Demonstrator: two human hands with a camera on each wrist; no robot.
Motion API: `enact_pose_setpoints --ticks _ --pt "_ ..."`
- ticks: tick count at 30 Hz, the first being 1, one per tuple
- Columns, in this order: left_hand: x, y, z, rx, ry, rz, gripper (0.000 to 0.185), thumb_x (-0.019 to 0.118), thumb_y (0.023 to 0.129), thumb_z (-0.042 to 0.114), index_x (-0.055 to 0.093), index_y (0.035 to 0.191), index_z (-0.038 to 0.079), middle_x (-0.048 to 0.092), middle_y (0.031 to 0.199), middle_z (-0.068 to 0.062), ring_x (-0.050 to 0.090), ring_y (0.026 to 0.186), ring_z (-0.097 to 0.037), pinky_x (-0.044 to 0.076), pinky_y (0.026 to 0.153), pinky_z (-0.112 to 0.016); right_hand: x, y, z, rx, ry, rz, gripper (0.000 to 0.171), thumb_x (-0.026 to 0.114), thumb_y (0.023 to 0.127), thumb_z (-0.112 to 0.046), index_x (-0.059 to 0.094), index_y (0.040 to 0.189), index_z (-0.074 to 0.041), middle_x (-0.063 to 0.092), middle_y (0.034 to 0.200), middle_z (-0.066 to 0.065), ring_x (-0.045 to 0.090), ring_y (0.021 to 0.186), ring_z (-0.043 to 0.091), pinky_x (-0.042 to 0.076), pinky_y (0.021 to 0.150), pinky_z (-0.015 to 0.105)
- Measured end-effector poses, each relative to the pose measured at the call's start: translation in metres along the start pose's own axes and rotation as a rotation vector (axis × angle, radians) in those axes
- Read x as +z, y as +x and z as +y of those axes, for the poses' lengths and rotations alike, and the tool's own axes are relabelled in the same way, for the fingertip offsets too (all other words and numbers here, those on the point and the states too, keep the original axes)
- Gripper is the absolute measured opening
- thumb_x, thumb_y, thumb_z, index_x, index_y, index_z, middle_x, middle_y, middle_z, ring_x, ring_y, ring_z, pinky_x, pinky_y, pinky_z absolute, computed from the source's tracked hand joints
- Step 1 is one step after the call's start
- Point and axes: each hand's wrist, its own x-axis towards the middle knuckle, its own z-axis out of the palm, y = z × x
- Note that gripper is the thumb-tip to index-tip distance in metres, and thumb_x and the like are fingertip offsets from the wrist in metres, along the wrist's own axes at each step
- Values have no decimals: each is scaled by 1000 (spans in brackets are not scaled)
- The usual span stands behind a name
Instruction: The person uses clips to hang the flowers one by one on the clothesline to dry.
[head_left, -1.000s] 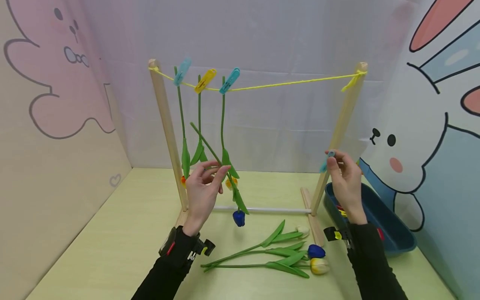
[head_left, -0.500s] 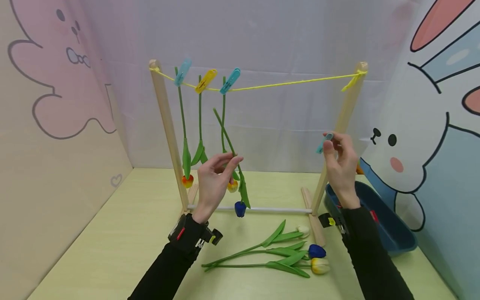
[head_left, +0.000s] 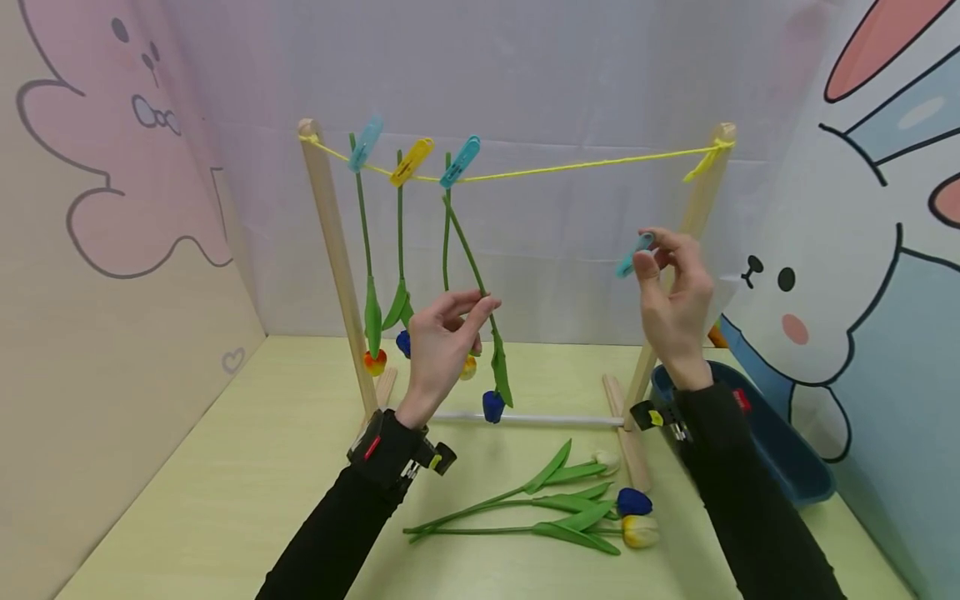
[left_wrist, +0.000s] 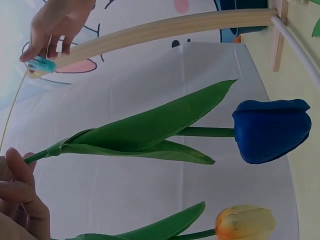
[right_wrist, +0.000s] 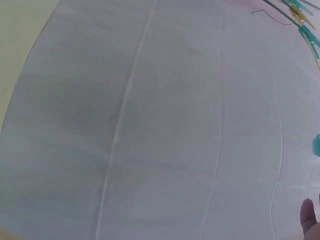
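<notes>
Flowers hang head-down from pegs (head_left: 411, 161) on the yellow string (head_left: 585, 166) near the left post (head_left: 333, 250) of the wooden rack. Beside them the left hand (head_left: 442, 346) pinches the stem of a blue tulip (head_left: 492, 406), held above the counter's (head_left: 225, 467) middle with its bloom down; it looks light and bendy, best gripped on the firm stem. Three more tulips (head_left: 555, 508) lie toward the front edge. The right hand (head_left: 675, 292) pinches a blue peg (head_left: 633, 254) below the string.

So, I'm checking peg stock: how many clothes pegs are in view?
4. Three are clipped on the yellow string: blue, yellow, blue. The right hand pinches a fourth. More may lie hidden in the tray.
</notes>
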Motion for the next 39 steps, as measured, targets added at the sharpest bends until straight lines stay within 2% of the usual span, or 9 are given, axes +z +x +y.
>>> enact_pose_setpoints --ticks 9,13,20,24,26,29,32,36,39 --pt "4 8 3 -5 -7 -28 27 69 95 17 72 116 -1 76 106 -21 55 52 -19 44 55 -20 8 14 0 -69 -48 -9 62 62 95 -48 63 114 11 55 100 -15 45 89 -2 37 84 17" --pt "6 13 6 19 17 -40 26 68 96 15 72 117 0 77 106 -19 55 50 -12 44 54 -21 12 21 -1 -91 -66 0 71 57 94 -57 64 114 11 53 100 -15 44 90 0 35 84 18" --pt "7 20 8 26 20 -57 26 66 97 14 72 118 0 76 109 -20 54 50 -9 44 52 -24 23 34 -7 -137 -84 -5 75 55 93 -61 66 110 11 57 88 11 40 86 2 30 81 20" --pt "8 23 9 10 30 -66 27 66 97 15 71 120 2 76 110 -17 54 50 -10 43 50 -25 29 40 -12 -159 -66 -8 72 57 93 -60 66 109 10 56 87 1 40 83 2 30 78 20" --pt "9 24 9 6 33 -68 27 66 98 16 71 121 2 76 110 -17 53 50 -10 45 52 -26 33 44 -15 -167 -55 -13 71 58 92 -58 66 109 10 56 88 -2 40 82 1 31 76 20" --pt "10 27 10 17 26 -62 26 65 98 14 72 120 1 76 109 -18 52 48 -10 48 53 -26 38 50 -20 -172 -50 -25 66 60 93 -53 65 111 10 57 86 15 40 82 0 31 76 20" --pt "11 29 11 31 18 -53 25 65 98 12 72 118 -2 76 107 -20 52 46 -8 48 52 -25 44 56 -28 -162 -47 -39 45 65 96 -32 65 113 10 58 91 27 41 83 1 33 75 18" --pt "12 32 11 40 7 -46 24 65 98 11 72 117 -3 76 106 -21 51 46 -8 47 52 -21 53 62 -39 -130 -63 -79 25 68 93 -4 65 114 9 61 96 26 45 77 -1 37 67 11" --pt "12 34 10 44 2 -42 24 64 98 11 72 117 -3 76 106 -22 51 45 -9 48 52 -21 58 67 -43 -123 -71 -124 25 67 94 -3 65 115 9 60 98 25 45 67 -4 39 57 7"
